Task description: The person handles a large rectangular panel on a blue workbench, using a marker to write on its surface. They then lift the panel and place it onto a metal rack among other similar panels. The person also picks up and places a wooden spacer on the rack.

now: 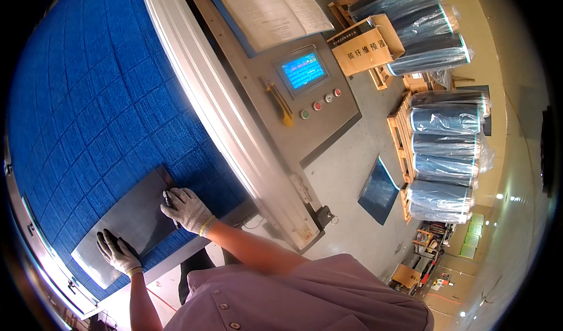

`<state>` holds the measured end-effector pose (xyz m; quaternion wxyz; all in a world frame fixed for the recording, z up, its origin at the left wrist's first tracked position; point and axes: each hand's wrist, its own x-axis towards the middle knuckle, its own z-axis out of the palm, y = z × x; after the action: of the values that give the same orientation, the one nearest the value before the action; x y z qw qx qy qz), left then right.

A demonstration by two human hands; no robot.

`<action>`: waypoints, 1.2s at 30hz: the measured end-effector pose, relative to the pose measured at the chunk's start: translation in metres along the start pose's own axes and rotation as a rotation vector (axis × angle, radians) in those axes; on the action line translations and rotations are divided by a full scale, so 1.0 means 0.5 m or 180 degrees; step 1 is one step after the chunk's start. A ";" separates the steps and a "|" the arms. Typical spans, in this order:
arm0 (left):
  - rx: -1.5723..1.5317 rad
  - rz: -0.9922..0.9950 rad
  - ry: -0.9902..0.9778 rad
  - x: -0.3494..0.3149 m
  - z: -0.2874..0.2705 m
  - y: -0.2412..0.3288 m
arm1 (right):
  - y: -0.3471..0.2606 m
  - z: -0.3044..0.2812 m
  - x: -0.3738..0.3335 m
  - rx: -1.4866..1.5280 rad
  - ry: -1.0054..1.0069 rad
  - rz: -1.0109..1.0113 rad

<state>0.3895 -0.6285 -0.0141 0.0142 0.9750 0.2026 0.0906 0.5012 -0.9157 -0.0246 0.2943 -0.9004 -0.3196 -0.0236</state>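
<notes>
A dark grey, glossy rectangular sheet [132,216] lies flat on a blue textured surface [117,108] near its front edge. My left hand [119,253], in a light knit glove with dark fingers, lies on the left half of the sheet with its fingers stretched out. At the right end of the sheet is my right hand [189,209], in a similar glove. Its fingers are closed round a slim dark pen-like tool [168,198]; the exact kind is too small to make out.
A white metal rail [205,90] borders the blue surface on the right. Beyond it are a control panel with a lit screen [303,71], push buttons, a yellow-handled tool [286,117] and an open book [272,11]. Plastic-wrapped rolls [446,120] sit on pallets beside a cardboard box [360,52].
</notes>
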 end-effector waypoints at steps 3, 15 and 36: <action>0.0050 -0.0001 0.0000 0.000 -0.001 0.002 | 0.000 0.000 0.000 -0.0002 -0.0027 0.0005; 0.0118 0.0039 -0.0019 0.000 0.001 -0.003 | 0.002 0.007 -0.004 -0.0040 -0.0182 0.0001; -0.0013 0.0044 0.0004 0.000 -0.006 0.005 | 0.000 -0.003 0.002 -0.0070 -0.0013 -0.0034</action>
<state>0.3900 -0.6305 -0.0109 0.0155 0.9763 0.1956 0.0917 0.5021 -0.9160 -0.0234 0.2835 -0.9019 -0.3247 -0.0268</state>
